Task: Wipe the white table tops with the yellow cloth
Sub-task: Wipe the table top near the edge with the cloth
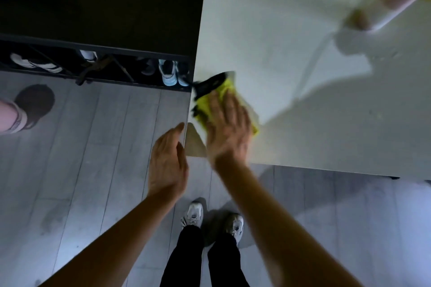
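A white table top (291,58) fills the upper right of the head view. The yellow cloth (210,102), with a black edge, lies flat on the table's near left corner. My right hand (229,128) presses down on the cloth with its fingers spread over it; the hand is blurred. Off the table's left edge, over the floor, my left hand (168,163) hovers with its fingers apart and nothing in it.
Another person's blurred arm (391,0) rests on the table's far right. A dark bench with a shoe rack (93,63) under it stands at the left, with shoes in it. Someone's foot (25,109) is at the far left. Grey plank floor lies below.
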Demonstrator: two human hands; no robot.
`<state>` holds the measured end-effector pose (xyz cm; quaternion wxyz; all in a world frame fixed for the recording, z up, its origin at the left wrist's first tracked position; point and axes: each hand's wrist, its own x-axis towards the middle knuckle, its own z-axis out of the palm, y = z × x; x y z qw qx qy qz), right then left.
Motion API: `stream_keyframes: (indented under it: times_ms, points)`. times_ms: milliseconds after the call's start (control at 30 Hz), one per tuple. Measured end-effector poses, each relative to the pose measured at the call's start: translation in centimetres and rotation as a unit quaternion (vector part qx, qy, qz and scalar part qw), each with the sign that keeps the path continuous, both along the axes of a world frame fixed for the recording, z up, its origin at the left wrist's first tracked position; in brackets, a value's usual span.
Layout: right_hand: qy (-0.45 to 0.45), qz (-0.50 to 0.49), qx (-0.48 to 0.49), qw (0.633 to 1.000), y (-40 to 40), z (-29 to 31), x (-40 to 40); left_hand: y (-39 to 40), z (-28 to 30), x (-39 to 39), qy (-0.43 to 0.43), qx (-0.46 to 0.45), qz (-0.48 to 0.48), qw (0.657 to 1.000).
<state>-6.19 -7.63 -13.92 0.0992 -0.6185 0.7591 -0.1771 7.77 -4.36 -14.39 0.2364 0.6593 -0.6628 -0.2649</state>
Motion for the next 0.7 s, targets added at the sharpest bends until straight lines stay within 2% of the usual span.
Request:
stream_keyframes:
  times_ms: [133, 233, 333, 433, 567, 633, 700]
  points:
    - [-0.007, 0.079, 0.016, 0.997, 2.0, -0.3, 3.2, 0.1, 0.2, 1.0, 0.028, -0.031, 0.043, 0.998]
    - [-0.009, 0.094, 0.01, 0.995, 3.0, -0.3, 0.9, -0.5, 0.4, 0.2, -0.002, -0.07, -0.007, 0.997]
    - [0.015, 0.033, -0.004, 0.999, 4.8, -0.1, -4.2, -1.1, 0.1, -2.1, -0.055, -0.075, -0.105, 0.99]
    - [0.038, -0.073, 0.009, 0.997, 6.6, -0.2, -12.4, -1.0, -1.0, -4.3, -0.125, -0.097, -0.174, 0.972]
    - [0.028, -0.244, 0.022, 0.969, 7.5, 0.0, -19.4, -0.7, -1.8, -5.0, -0.181, -0.084, -0.175, 0.964]
    - [0.011, -0.29, 0.028, 0.957, 6.9, 0.2, -19.2, -0.7, -1.7, -5.1, -0.184, -0.081, -0.173, 0.964]
    - [0.003, -0.293, 0.037, 0.955, 6.0, 0.5, -16.8, -0.8, -1.5, -5.4, -0.182, -0.081, -0.166, 0.966]
